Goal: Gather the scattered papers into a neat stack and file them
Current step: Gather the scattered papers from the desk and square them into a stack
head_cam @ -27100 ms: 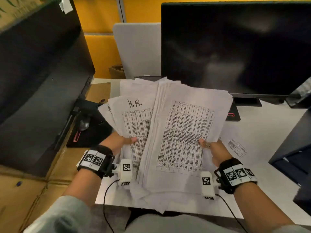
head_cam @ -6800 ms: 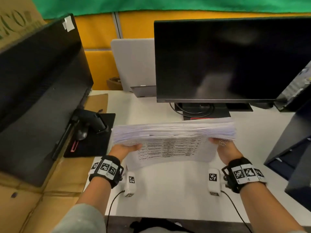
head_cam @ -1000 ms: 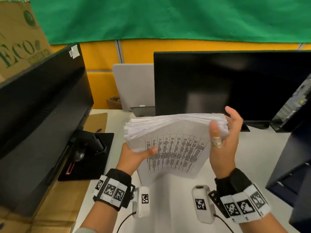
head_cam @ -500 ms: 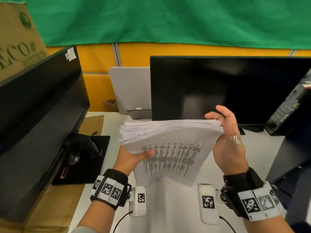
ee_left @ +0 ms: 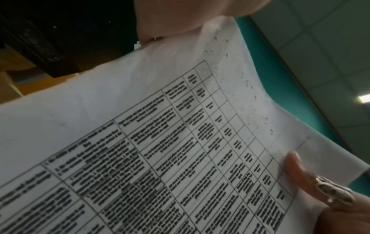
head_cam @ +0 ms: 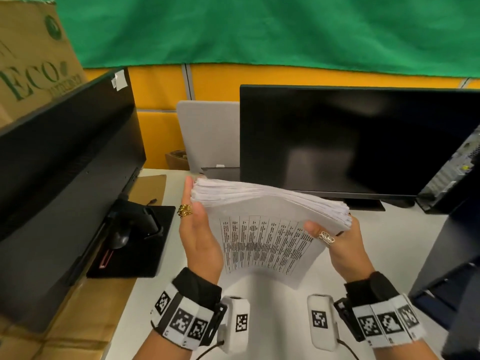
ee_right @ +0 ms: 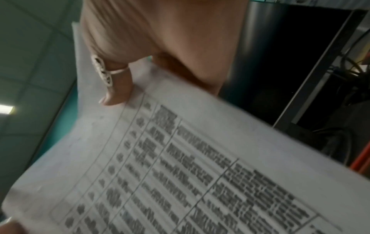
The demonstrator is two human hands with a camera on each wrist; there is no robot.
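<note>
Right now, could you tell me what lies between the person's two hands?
The paper stack, seen in the head view: left hand flat against one end, right hand gripping the other.

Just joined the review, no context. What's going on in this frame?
A person is squaring up a thick stack of papers held in the air above a white desk, in front of a dark monitor. The left hand lies flat and open against the stack's left edge. The right hand grips the right end, thumb on the printed table sheet. The edges look mostly aligned. No folder or file is in view, so filing is not yet done.
</note>
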